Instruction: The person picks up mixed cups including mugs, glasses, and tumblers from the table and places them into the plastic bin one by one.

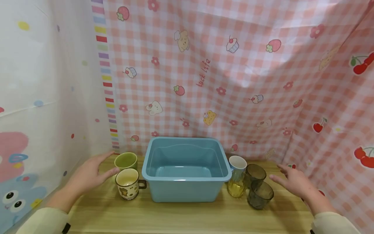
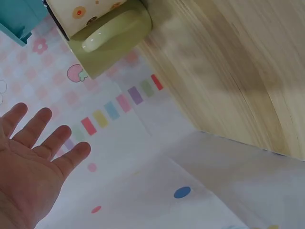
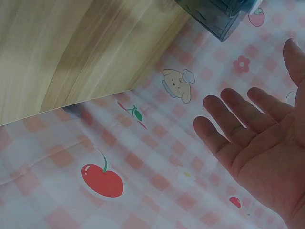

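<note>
A staged tabletop set of domestic character, not a working kitchen. A light wooden table (image 1: 181, 214) is enclosed on three sides by hanging sheets in place of walls: a pink gingham cloth (image 1: 233, 81) printed with strawberries, cupcakes, cherries and the words "Luck life" at the back and right, and a white cartoon-print sheet (image 1: 43, 97) at the left. Creases and sagging folds show that these are loose backdrops. Household tableware stands on the table: a blue plastic basin (image 1: 187, 191), a green cup (image 1: 126, 161), a cream mug (image 1: 127, 183) with a cartoon motif, a white cup (image 1: 238, 162) and tinted glass tumblers (image 1: 260, 194). No sink, tap or appliance is visible.
</note>
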Action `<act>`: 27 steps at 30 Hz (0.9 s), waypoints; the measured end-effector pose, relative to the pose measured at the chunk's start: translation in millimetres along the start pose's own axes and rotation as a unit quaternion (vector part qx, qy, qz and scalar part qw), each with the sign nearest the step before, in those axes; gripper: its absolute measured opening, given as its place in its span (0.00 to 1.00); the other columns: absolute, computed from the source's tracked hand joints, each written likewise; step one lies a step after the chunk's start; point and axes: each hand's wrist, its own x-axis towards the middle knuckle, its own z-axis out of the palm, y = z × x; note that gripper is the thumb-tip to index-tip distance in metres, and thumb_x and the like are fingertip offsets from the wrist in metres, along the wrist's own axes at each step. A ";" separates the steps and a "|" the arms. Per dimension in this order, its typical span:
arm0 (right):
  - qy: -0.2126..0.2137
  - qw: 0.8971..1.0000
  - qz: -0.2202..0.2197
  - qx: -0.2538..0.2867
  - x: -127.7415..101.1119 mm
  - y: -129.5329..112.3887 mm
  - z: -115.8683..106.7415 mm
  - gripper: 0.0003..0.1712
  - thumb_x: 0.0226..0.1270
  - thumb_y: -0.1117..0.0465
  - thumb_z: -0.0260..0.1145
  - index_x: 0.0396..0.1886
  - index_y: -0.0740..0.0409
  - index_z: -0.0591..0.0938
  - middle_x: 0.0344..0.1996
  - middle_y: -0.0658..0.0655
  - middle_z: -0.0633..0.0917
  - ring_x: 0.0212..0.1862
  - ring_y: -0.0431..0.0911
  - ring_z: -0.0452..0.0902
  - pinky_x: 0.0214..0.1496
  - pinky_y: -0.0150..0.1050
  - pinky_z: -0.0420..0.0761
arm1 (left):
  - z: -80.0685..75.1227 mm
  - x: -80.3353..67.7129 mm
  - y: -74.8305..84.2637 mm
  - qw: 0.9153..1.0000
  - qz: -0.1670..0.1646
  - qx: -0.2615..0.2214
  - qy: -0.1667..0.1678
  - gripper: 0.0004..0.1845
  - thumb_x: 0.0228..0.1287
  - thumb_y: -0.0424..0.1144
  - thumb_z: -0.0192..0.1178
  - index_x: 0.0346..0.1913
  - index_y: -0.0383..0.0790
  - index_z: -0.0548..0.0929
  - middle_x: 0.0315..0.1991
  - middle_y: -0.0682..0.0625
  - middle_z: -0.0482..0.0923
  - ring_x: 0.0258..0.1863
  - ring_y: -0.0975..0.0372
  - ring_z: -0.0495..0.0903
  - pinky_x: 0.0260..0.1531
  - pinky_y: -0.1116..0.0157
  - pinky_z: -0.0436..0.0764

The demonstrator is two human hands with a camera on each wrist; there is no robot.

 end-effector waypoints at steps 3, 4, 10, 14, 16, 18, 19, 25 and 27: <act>-0.001 1.000 0.005 0.005 -0.7 -0.7 -1.2 0.54 0.78 0.31 0.61 0.76 0.77 0.66 0.67 0.82 0.77 0.65 0.78 0.77 0.58 0.70 0.81 | -0.6 -0.2 2.8 1.000 0.002 -0.009 0.004 0.42 0.73 0.59 0.68 0.77 0.33 0.71 0.71 0.26 0.75 0.69 0.28 0.74 0.63 0.28 0.75; -0.002 1.000 0.006 0.006 -0.9 -0.8 -1.4 0.54 0.78 0.31 0.61 0.77 0.77 0.66 0.67 0.82 0.77 0.65 0.78 0.76 0.58 0.70 0.81 | -0.5 -0.4 3.7 1.000 0.003 -0.012 0.005 0.42 0.73 0.58 0.68 0.77 0.34 0.72 0.71 0.26 0.75 0.68 0.28 0.74 0.63 0.27 0.75; -0.008 1.000 0.013 0.008 -2.3 -1.0 -1.8 0.55 0.78 0.30 0.60 0.78 0.76 0.65 0.68 0.82 0.76 0.66 0.77 0.76 0.58 0.70 0.81 | 4.2 -0.4 4.8 1.000 0.012 -0.024 0.016 0.40 0.73 0.58 0.68 0.77 0.36 0.73 0.69 0.28 0.77 0.67 0.29 0.76 0.62 0.27 0.75; -0.008 1.000 0.016 0.008 -2.9 0.2 -1.0 0.55 0.78 0.30 0.59 0.79 0.75 0.65 0.70 0.81 0.76 0.66 0.77 0.76 0.57 0.69 0.82 | 7.2 -0.9 4.5 0.999 0.011 -0.027 0.022 0.40 0.73 0.58 0.67 0.77 0.36 0.72 0.70 0.28 0.78 0.67 0.29 0.76 0.62 0.28 0.75; -0.009 1.000 0.018 0.009 -3.2 0.8 -0.3 0.55 0.78 0.30 0.59 0.79 0.74 0.64 0.70 0.80 0.75 0.66 0.77 0.76 0.56 0.68 0.82 | 7.0 -2.7 6.2 0.999 0.006 -0.031 0.021 0.40 0.73 0.59 0.67 0.78 0.38 0.72 0.70 0.29 0.77 0.68 0.29 0.75 0.62 0.27 0.74; -0.007 1.000 0.018 0.013 -4.1 0.9 0.5 0.55 0.78 0.30 0.60 0.79 0.74 0.64 0.71 0.80 0.75 0.66 0.76 0.76 0.56 0.68 0.83 | 6.7 -4.6 8.2 0.999 0.001 -0.035 0.019 0.39 0.73 0.58 0.67 0.78 0.38 0.72 0.71 0.29 0.77 0.68 0.29 0.75 0.62 0.26 0.74; -0.007 1.000 0.018 0.015 -4.5 1.1 1.0 0.55 0.78 0.30 0.60 0.79 0.74 0.65 0.71 0.80 0.75 0.66 0.76 0.77 0.56 0.68 0.83 | 6.4 -5.6 9.3 0.999 -0.001 -0.035 0.018 0.40 0.74 0.58 0.67 0.78 0.39 0.72 0.71 0.29 0.76 0.69 0.29 0.74 0.62 0.26 0.74; -0.007 1.000 0.019 0.017 -7.4 0.5 2.8 0.54 0.78 0.30 0.60 0.79 0.74 0.65 0.71 0.79 0.75 0.64 0.75 0.79 0.55 0.67 0.84 | 8.5 -9.2 14.3 0.999 -0.005 -0.040 0.014 0.40 0.74 0.60 0.66 0.78 0.38 0.72 0.72 0.27 0.75 0.69 0.28 0.73 0.62 0.26 0.74; -0.006 1.000 0.018 0.016 -7.4 -0.3 3.8 0.54 0.78 0.30 0.60 0.78 0.74 0.66 0.71 0.78 0.76 0.64 0.75 0.80 0.55 0.67 0.84 | 9.1 -10.3 16.1 0.999 0.000 -0.047 0.020 0.40 0.74 0.59 0.66 0.77 0.38 0.73 0.72 0.27 0.75 0.69 0.28 0.73 0.63 0.26 0.73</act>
